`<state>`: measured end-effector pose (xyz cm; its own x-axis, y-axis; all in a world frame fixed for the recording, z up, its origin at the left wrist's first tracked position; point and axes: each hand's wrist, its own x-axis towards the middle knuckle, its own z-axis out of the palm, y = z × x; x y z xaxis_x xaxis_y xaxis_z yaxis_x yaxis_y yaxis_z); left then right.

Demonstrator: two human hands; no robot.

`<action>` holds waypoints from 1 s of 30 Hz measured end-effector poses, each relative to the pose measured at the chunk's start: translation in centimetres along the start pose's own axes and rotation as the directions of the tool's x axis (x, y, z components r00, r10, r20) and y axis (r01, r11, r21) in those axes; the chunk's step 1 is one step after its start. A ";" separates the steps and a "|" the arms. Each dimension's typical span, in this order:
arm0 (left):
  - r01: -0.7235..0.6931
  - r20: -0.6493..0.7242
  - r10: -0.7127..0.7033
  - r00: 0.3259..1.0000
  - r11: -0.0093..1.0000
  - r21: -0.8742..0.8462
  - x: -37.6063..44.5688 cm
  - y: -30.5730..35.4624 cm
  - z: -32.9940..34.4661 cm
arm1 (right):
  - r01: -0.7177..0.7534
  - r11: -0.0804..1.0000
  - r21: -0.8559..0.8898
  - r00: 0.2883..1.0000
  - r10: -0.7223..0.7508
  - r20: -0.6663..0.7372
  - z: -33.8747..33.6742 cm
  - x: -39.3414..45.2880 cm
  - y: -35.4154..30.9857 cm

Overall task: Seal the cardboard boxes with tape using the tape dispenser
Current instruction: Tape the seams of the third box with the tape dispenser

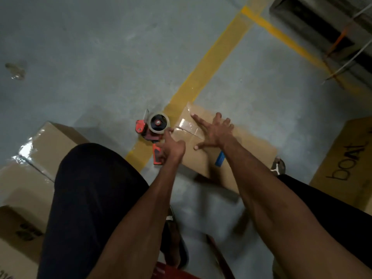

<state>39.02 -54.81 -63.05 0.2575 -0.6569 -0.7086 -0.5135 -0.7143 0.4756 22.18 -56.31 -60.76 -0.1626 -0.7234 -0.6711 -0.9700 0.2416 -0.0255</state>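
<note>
The cardboard box (237,150), clear tape across its seam, lay on the grey concrete floor (90,57) beside a yellow painted line (211,59). The right hand (214,131) pressed flat on it, fingers spread, while the left hand (171,148) gripped the red tape dispenser (155,127) at its edge. A carton (348,158) to the right read "boat".

just the one view here, a wide-angle cam on the person's head, tilted steeply down and forward over their knees at the concrete floor (100,57). Both forearms reach out from the bottom edge, the cardboard box (231,150) sits near mid-frame, and the edges bend a bit from the lens
</note>
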 end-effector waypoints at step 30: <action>-0.591 0.403 0.447 0.799 0.708 0.386 -0.9 -1.8 1.3 | -0.423 0.842 0.335 0.894 0.449 0.002 9.3 -10.9 1.3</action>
<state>38.68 -52.61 -63.94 -0.3540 -0.7463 -0.5637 -0.8321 -0.0239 0.5542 24.32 -42.09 -60.32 -0.5801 -0.5370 -0.6124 -0.6874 0.7261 0.0145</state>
